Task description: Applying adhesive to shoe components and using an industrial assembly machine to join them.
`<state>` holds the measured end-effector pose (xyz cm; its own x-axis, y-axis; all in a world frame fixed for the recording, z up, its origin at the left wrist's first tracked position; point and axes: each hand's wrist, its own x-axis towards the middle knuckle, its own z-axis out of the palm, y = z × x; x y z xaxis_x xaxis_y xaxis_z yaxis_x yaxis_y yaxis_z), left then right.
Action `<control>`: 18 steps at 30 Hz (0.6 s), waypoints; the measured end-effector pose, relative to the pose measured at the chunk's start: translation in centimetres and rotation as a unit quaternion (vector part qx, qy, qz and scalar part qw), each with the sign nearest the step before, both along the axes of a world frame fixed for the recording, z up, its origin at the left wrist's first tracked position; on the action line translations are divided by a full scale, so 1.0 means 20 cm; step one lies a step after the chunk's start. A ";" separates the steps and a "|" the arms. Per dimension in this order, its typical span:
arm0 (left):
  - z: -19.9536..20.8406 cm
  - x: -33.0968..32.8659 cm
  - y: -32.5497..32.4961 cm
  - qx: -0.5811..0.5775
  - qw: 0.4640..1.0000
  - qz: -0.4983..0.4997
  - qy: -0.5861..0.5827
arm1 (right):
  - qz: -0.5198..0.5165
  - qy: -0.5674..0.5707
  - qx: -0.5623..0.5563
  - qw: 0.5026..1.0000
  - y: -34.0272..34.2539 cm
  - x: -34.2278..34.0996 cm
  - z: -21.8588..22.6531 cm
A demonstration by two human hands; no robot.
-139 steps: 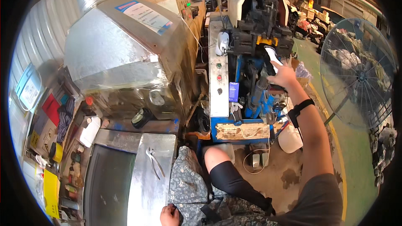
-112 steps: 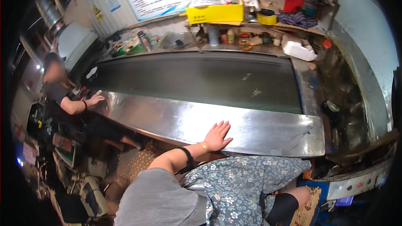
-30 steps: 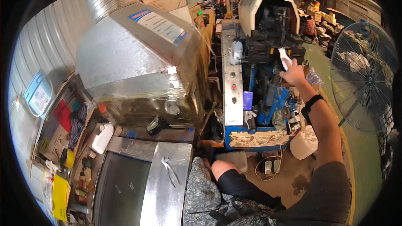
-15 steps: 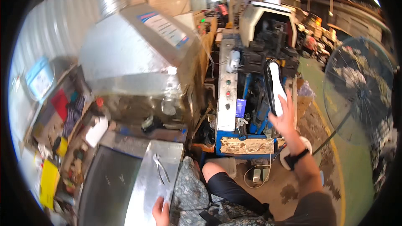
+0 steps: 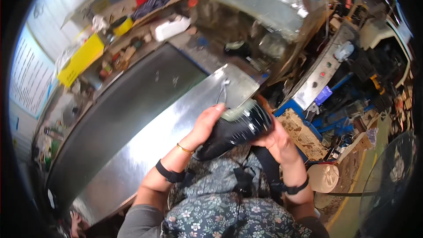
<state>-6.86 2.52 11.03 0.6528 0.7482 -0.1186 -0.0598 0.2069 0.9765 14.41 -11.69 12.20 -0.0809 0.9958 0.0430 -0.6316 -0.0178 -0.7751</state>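
A glossy black shoe point(image 5: 235, 130) lies between my two hands, tilted, just above my lap and past the edge of the metal plate. My left hand point(image 5: 206, 122) grips its left end, thumb on top. On the other side my right hand point(image 5: 276, 141) is wrapped round its right end, the fingertips partly hidden behind it. The shoe's surface is streaked with reflections, and its upper end looks pale and blurred. Pliers point(image 5: 225, 87) rest on the shiny metal plate point(image 5: 145, 145) close beyond my left thumb.
A dark conveyor belt point(image 5: 128, 105) runs left of the plate. Beyond it, a cluttered shelf holds a yellow box point(image 5: 81, 59) and a white container point(image 5: 172, 27). The blue-framed machine point(image 5: 304, 132) stands right, with a wire-guarded fan point(image 5: 390, 180). Another person's hand point(image 5: 77, 222) shows lower left.
My view has swung left, away from the machine. My right hand, earlier reaching to the black shoe with a white sole at the machine, now holds a black shoe together with my left hand.
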 end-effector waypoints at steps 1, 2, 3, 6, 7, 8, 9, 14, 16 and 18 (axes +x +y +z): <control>-0.05 -0.07 -0.03 0.155 0.985 -0.036 0.067 | 0.049 -0.060 -0.047 0.996 0.02 -0.01 -0.03; -0.11 -0.14 -0.05 0.310 0.939 -0.058 0.139 | 0.074 -0.103 -0.084 0.988 0.03 -0.03 -0.07; -0.16 -0.23 -0.07 0.333 0.916 -0.105 0.197 | 0.139 -0.068 -0.111 0.982 0.03 -0.09 -0.14; -0.28 -0.45 -0.13 0.251 0.951 0.114 0.139 | 0.048 -0.021 -0.178 0.983 -0.05 -0.29 -0.35; -0.30 -0.53 -0.16 0.082 0.966 0.234 0.072 | 0.025 0.019 -0.213 0.976 -0.07 -0.34 -0.41; -0.31 -0.61 -0.18 -0.089 0.929 0.357 -0.026 | -0.001 0.039 -0.196 0.980 -0.10 -0.37 -0.45; -0.32 -0.67 -0.20 -0.188 0.901 0.383 -0.081 | -0.022 0.022 -0.175 0.984 -0.11 -0.40 -0.48; -0.40 -0.65 -0.27 -0.463 0.772 0.189 -0.392 | 0.008 -0.172 0.036 0.984 -0.13 -0.40 -0.49; -0.41 -0.61 -0.24 -0.354 0.849 0.231 -0.317 | 0.017 -0.398 0.172 0.901 -0.12 -0.41 -0.49; -0.41 -0.59 -0.20 -0.281 0.874 0.231 -0.322 | 0.037 -0.525 0.221 0.821 -0.13 -0.44 -0.50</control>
